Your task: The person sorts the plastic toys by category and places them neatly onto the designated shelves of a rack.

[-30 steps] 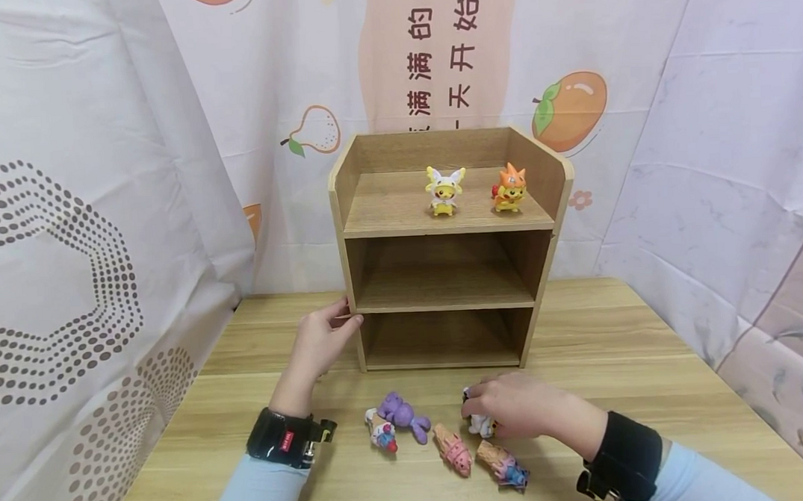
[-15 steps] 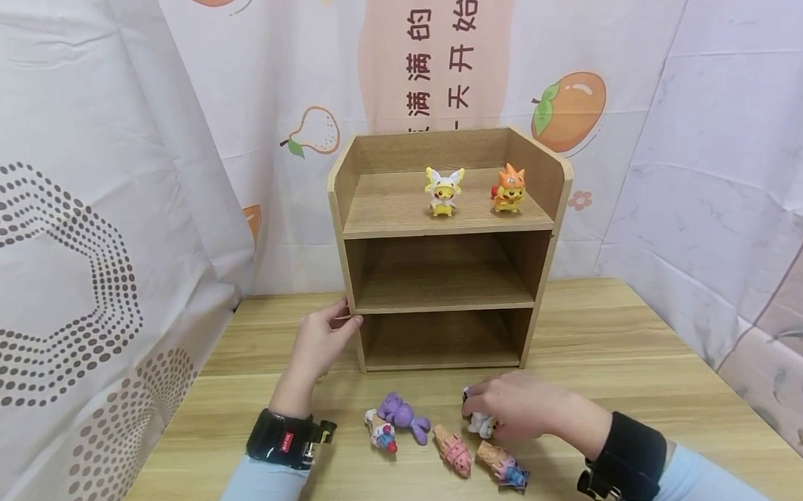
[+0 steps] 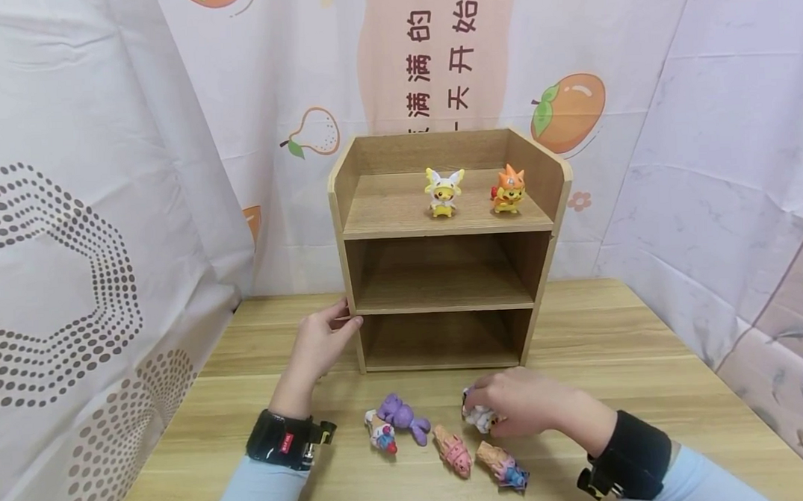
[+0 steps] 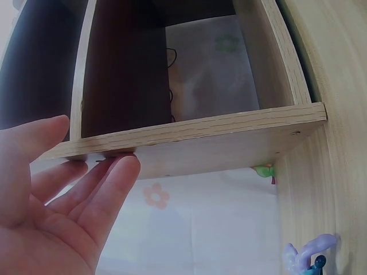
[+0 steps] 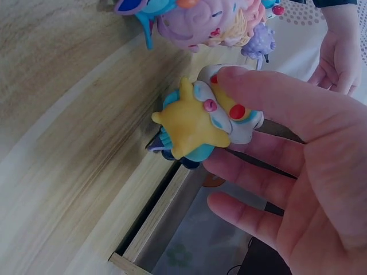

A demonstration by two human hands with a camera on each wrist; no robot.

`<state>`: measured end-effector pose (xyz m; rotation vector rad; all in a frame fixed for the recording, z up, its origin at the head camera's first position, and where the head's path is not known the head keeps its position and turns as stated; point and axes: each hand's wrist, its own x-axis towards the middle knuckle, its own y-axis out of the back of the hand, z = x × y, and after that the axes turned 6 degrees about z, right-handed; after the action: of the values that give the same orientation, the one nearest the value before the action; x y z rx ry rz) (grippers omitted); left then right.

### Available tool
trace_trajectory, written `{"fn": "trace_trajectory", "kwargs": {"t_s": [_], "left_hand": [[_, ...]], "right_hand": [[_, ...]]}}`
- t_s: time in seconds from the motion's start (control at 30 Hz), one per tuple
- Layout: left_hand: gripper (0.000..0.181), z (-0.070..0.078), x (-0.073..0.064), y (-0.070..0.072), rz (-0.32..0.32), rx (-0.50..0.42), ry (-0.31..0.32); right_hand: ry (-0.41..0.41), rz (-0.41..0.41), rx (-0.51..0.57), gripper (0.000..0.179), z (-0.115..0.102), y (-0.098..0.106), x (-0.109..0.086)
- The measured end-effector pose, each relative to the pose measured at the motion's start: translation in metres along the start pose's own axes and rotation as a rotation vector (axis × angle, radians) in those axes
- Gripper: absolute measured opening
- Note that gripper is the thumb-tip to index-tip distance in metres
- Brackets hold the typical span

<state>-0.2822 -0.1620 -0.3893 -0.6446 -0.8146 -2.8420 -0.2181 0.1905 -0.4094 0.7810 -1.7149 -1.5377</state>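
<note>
My right hand (image 3: pixel 519 402) pinches a small white figurine (image 3: pixel 479 419) low over the table. In the right wrist view the figurine (image 5: pixel 192 125) shows a yellow star, teal parts and red spots, with my thumb on one side and fingers on the other. My left hand (image 3: pixel 321 344) is at the left side of a small wooden shelf (image 3: pixel 444 308). In the left wrist view that hand's fairly straight fingers (image 4: pixel 117 183) touch the outer side panel, while the thumb lies before the front edge.
On the shelf's top board stand a white-hooded yellow figurine (image 3: pixel 442 193) and an orange-hooded one (image 3: pixel 508 190). Below the shelf lie a purple figurine (image 3: pixel 402 415), a white cone toy (image 3: pixel 381 431), a pink cone toy (image 3: pixel 454 451) and a blue-pink cone toy (image 3: pixel 504 466) on the table (image 3: pixel 247 407).
My right hand has shifted slightly, and the white figurine under its fingers has turned a little, showing more of itself. The left hand stays at the shelf's side.
</note>
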Motion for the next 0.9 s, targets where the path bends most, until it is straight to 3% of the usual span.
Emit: {"fn": "trace_trajectory", "kwargs": {"t_s": [0.9], "left_hand": [[0.054,0.0006,-0.0011,0.0007,-0.003,0.006,-0.005]], "right_hand": [[0.022,0.176,0.166,0.032,0.0093,0.0064,0.003]]}}
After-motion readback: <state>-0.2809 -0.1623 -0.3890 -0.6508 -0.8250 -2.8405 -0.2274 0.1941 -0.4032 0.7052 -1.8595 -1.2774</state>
